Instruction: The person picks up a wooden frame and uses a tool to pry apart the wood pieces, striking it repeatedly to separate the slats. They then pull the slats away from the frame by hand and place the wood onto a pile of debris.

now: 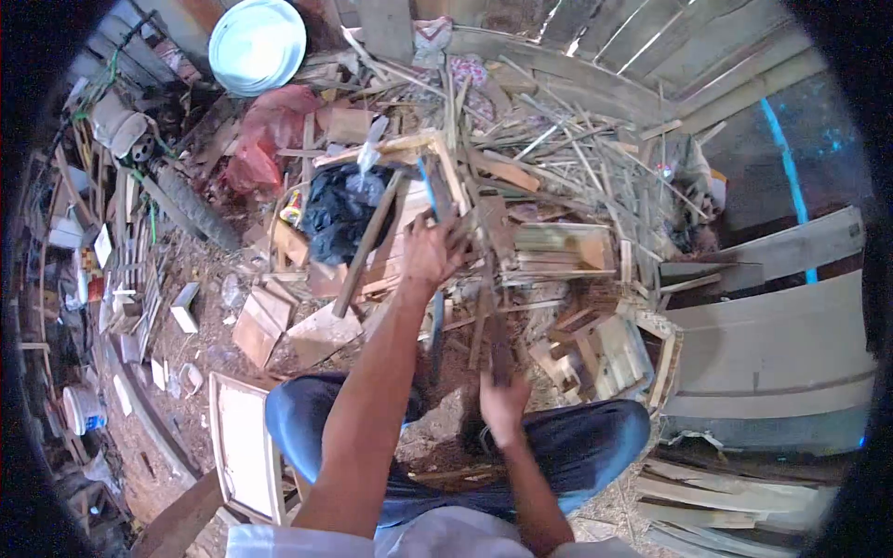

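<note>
My left hand reaches forward, with its fingers bent over a long wooden strip that has a blue edge and runs from front to back. Close to my lap, my right hand is closed on the near end of a long dark blade-like tool. The tool points away from me, to the right of the strip; its exact kind is blurred. Beyond my left hand stands a wooden frame beside a black plastic bag. A narrow board leans across in front of the bag.
Loose wood sticks are heaped at the back right. A wooden box and offcuts lie to the right. A white-panelled frame leans by my left knee. Farther off are a red plastic bag and a pale round basin.
</note>
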